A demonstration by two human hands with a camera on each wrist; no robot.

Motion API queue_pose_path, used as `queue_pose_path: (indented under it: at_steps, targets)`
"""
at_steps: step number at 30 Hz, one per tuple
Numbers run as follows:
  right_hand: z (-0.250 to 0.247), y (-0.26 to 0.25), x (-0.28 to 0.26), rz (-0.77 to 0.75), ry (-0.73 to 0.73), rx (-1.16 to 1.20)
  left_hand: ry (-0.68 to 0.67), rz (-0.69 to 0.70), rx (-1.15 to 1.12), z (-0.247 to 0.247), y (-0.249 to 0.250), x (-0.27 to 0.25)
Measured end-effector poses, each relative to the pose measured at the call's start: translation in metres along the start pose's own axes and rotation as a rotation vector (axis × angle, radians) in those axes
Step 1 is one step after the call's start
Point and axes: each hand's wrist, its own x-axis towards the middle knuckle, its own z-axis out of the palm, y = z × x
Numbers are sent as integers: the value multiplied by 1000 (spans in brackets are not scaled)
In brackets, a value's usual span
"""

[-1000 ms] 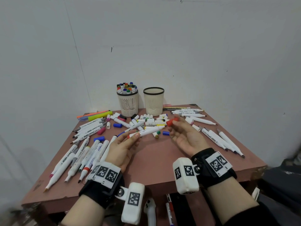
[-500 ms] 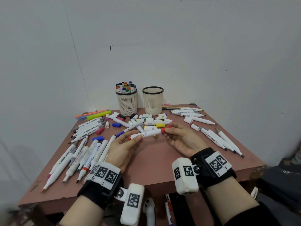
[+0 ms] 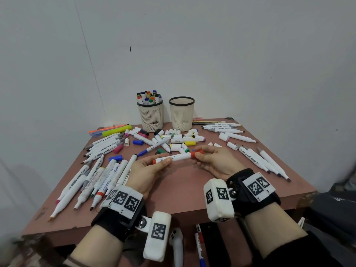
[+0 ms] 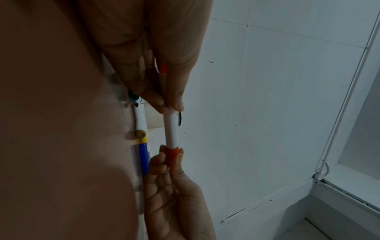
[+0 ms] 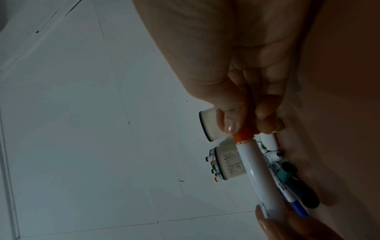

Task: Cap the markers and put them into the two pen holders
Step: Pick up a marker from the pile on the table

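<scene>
You've got the white marker (image 3: 172,158) up off the table (image 3: 185,191), held between your two hands just in front of the scattered pile. Its long axis runs almost level, left to right across your body, with the right end tipped a touch higher and a little farther from you. The orange band at its tail points left, toward the loose markers (image 3: 92,176) lying on that side; the other end points right, into the orange cap (image 3: 196,153).

Your left hand (image 3: 148,171) pinches the barrel near its left end, thumb on the near side and fingertips curled behind it, palm turned up. From the left wrist view the thumb and forefinger press together around the white barrel (image 4: 172,129). Your right hand (image 3: 215,160) pinches the orange cap, thumb in front and forefinger on top; the right wrist view shows the thumbnail right at the cap's (image 5: 243,134) rim, the other fingers curled beneath. The cap meets the barrel end flush in line; whether it's fully seated, I cannot tell.

Beyond your hands, at the back of the table, stand the two pen holders side by side and apart: the left holder (image 3: 150,117) packed with capped markers standing upright, the right holder (image 3: 181,116) showing nothing above its dark rim. Loose caps (image 3: 178,140) lie just in front of them.
</scene>
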Motion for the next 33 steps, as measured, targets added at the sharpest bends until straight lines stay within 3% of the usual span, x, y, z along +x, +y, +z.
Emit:
queue_pose_path:
  at_steps: [18, 27, 33]
  targets:
    - [5, 7, 4, -102, 0, -166, 91, 1, 6, 2, -4, 5]
    - [4, 2, -1, -34, -51, 94, 71, 34, -56, 5, -2, 1]
    - [8, -1, -3, 28, -58, 153, 125, 7, -157, 4, 4, -3]
